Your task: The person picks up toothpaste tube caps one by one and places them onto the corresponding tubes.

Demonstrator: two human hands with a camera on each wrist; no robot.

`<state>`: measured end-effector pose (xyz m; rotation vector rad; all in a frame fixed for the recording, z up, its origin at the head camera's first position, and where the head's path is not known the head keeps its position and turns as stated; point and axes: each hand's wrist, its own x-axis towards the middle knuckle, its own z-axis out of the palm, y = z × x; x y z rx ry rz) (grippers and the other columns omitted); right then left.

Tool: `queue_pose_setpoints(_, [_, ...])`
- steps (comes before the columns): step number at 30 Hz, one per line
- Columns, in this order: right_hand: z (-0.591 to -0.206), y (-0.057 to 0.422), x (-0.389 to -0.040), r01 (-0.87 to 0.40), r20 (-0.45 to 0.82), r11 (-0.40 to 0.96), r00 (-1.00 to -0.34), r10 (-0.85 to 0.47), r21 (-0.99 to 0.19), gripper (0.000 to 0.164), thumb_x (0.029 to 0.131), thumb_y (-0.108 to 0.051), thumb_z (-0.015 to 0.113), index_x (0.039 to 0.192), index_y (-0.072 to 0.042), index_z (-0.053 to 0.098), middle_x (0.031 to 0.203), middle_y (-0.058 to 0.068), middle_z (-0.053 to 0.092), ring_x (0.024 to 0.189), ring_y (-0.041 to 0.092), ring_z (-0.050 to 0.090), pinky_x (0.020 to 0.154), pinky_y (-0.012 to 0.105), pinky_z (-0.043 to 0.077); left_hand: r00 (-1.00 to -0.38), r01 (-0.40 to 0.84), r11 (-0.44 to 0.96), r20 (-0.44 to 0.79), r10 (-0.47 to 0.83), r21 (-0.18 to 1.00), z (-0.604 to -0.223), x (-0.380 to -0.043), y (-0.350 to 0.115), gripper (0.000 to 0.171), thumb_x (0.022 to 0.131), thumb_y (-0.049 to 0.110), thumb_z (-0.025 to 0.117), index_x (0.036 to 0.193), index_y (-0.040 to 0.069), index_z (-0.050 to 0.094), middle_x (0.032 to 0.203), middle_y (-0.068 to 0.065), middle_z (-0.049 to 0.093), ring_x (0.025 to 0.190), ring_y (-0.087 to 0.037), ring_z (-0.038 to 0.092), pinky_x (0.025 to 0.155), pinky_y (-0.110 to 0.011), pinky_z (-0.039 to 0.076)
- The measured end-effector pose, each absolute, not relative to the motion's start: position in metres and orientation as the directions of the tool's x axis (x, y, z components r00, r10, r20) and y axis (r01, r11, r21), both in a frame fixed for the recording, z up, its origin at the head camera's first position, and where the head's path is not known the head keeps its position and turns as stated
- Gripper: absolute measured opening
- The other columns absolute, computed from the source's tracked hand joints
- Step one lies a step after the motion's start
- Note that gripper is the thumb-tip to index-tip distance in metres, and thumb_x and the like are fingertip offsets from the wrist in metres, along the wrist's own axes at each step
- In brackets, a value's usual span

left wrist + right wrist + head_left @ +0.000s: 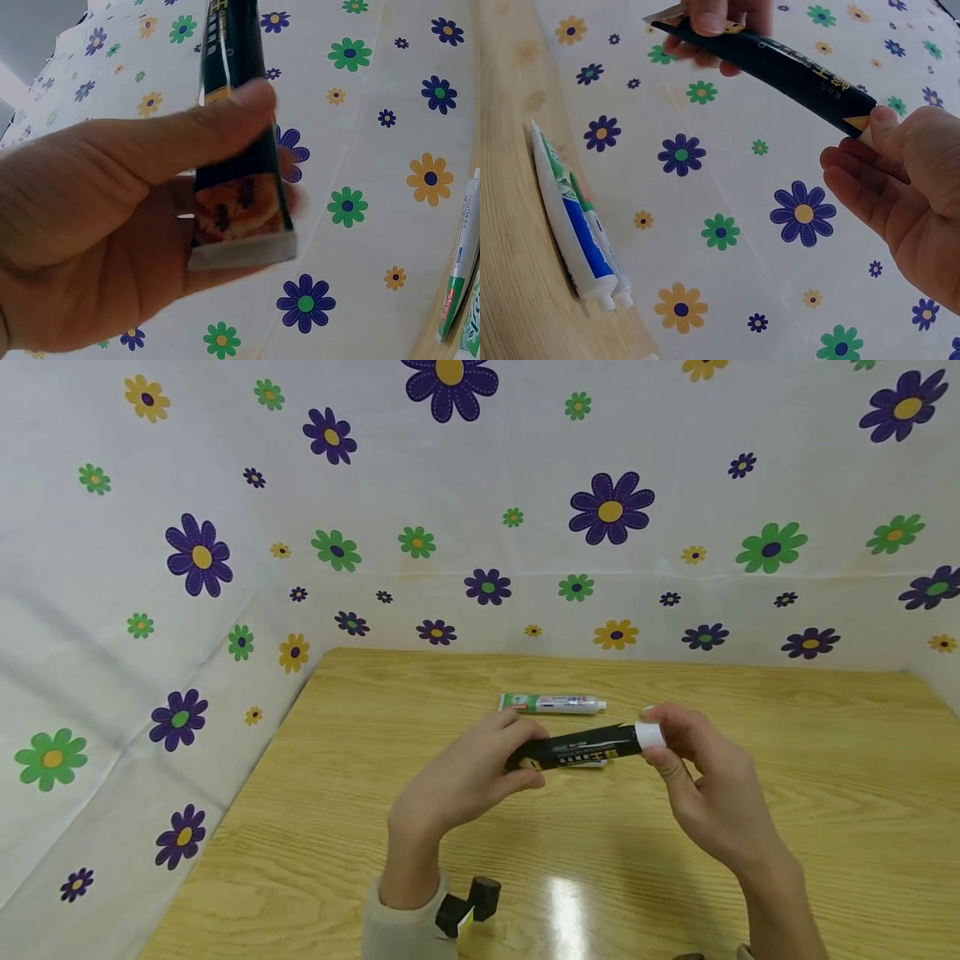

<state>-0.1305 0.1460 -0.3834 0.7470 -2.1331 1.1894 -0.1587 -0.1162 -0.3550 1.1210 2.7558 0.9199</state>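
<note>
A black squeeze tube [585, 748] with gold lettering and a white cap [649, 735] is held up between both hands, over the wooden table. My left hand [468, 772] pinches its flat crimped end, thumb on one face and fingers behind; the left wrist view shows a brown picture [238, 204] printed near that end. At the other end my right hand [716, 789] grips the white cap between thumb and fingers. In the right wrist view the cap is mostly hidden by those fingers.
A white and green toothpaste tube [555, 703] lies on the table [360, 735] beyond the hands. Nearer lies a second tube [577, 225], white, green and blue, largely hidden behind the black one in the head view. A flowered cloth [487, 510] hangs behind.
</note>
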Motion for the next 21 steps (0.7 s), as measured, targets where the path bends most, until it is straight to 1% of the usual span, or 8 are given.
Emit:
queue_pose_setpoints(2, [-0.384,0.148,-0.131,-0.71,0.714,0.439,-0.673,-0.193,-0.551,0.039,0.083,0.015,0.066,0.121,0.006,0.06,0.095,0.011,0.069,0.082,0.004,0.062,0.064,0.011,0.046,-0.748,0.589,0.555,0.136,0.65,0.588,-0.356,-0.159,-0.118,0.032,0.091,0.01,0.072,0.121,0.006,0.061,0.109,-0.003,0.065,0.089,-0.011,0.058,0.077,-0.027,0.052])
queue_pose_setpoints(4, [-0.384,0.151,-0.131,-0.713,0.716,0.434,-0.671,-0.192,-0.551,0.038,0.084,0.012,0.066,0.121,0.006,0.06,0.093,0.011,0.069,0.08,0.003,0.061,0.065,0.012,0.046,-0.748,0.561,0.538,0.106,0.656,0.629,-0.356,-0.16,-0.12,0.029,0.091,0.007,0.072,0.117,0.006,0.061,0.104,-0.004,0.068,0.084,-0.009,0.06,0.075,-0.024,0.053])
queue_pose_setpoints(7, [-0.384,0.156,-0.132,-0.721,0.722,0.439,-0.661,-0.205,-0.536,0.031,0.089,0.0,0.064,0.12,0.006,0.061,0.087,0.009,0.067,0.075,0.003,0.056,0.061,0.014,0.043,-0.741,0.538,0.512,0.087,0.665,0.67,-0.355,-0.161,-0.123,0.022,0.089,0.008,0.073,0.109,0.005,0.064,0.091,-0.002,0.069,0.07,-0.005,0.055,0.064,-0.02,0.048])
queue_pose_setpoints(10, [-0.385,0.159,-0.133,-0.736,0.731,0.463,-0.639,-0.238,-0.493,0.032,0.094,-0.016,0.06,0.117,0.005,0.061,0.084,0.004,0.063,0.072,0.005,0.052,0.058,0.015,0.039,-0.733,0.539,0.504,0.08,0.676,0.675,-0.353,-0.161,-0.124,0.017,0.089,0.011,0.074,0.103,0.006,0.066,0.083,0.002,0.066,0.063,-0.003,0.047,0.058,-0.018,0.043])
queue_pose_setpoints(14, [-0.386,0.161,-0.137,-0.749,0.731,0.486,-0.622,-0.281,-0.451,0.041,0.099,-0.032,0.05,0.116,0.004,0.06,0.081,-0.003,0.056,0.067,0.002,0.045,0.056,0.016,0.035,-0.725,0.555,0.51,0.083,0.684,0.657,-0.352,-0.161,-0.125,0.012,0.088,0.012,0.075,0.095,0.008,0.066,0.076,0.005,0.061,0.059,-0.001,0.042,0.055,-0.018,0.039])
queue_pose_setpoints(17, [-0.388,0.16,-0.139,-0.758,0.726,0.474,-0.618,-0.303,-0.447,0.044,0.101,-0.037,0.045,0.114,0.003,0.058,0.077,-0.006,0.049,0.063,0.0,0.038,0.054,0.015,0.032,-0.724,0.559,0.513,0.082,0.685,0.651,-0.352,-0.161,-0.125,0.011,0.088,0.012,0.075,0.088,0.01,0.064,0.072,0.005,0.058,0.058,-0.001,0.042,0.054,-0.018,0.038])
queue_pose_setpoints(21, [-0.391,0.159,-0.142,-0.767,0.715,0.476,-0.612,-0.338,-0.431,0.044,0.103,-0.038,0.04,0.112,0.001,0.057,0.074,-0.008,0.042,0.061,-0.001,0.032,0.055,0.015,0.031,-0.73,0.552,0.518,0.079,0.679,0.653,-0.353,-0.161,-0.125,0.016,0.087,0.01,0.075,0.081,0.011,0.061,0.069,0.006,0.055,0.056,-0.001,0.04,0.053,-0.017,0.036])
